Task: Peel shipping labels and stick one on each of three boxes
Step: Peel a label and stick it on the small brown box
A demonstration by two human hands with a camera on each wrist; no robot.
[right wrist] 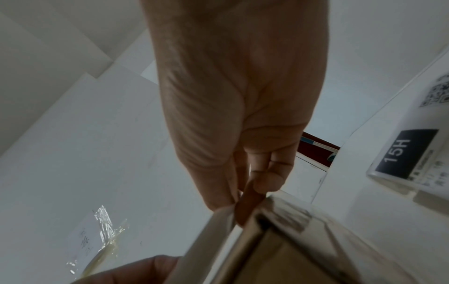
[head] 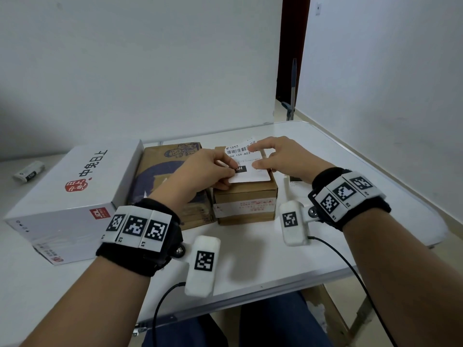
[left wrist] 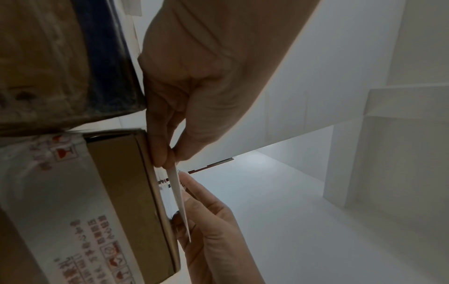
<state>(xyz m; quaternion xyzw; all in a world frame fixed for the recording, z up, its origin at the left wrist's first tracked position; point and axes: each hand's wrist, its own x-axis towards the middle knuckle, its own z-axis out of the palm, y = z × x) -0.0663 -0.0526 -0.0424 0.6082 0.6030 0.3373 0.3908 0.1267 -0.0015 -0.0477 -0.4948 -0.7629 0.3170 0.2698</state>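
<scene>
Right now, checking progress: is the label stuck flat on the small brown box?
No, the shipping label stands lifted off the small brown box.

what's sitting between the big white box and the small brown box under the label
A flat brown parcel with a dark blue print lies between the white box and the small brown box; the head view shows it.

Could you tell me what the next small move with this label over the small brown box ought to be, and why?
Probably lower the label flat onto the top of the small brown box and smooth it down. Both hands pinch it by its edges, and the left wrist view shows it tilted clear of the box top, not yet stuck.
</scene>
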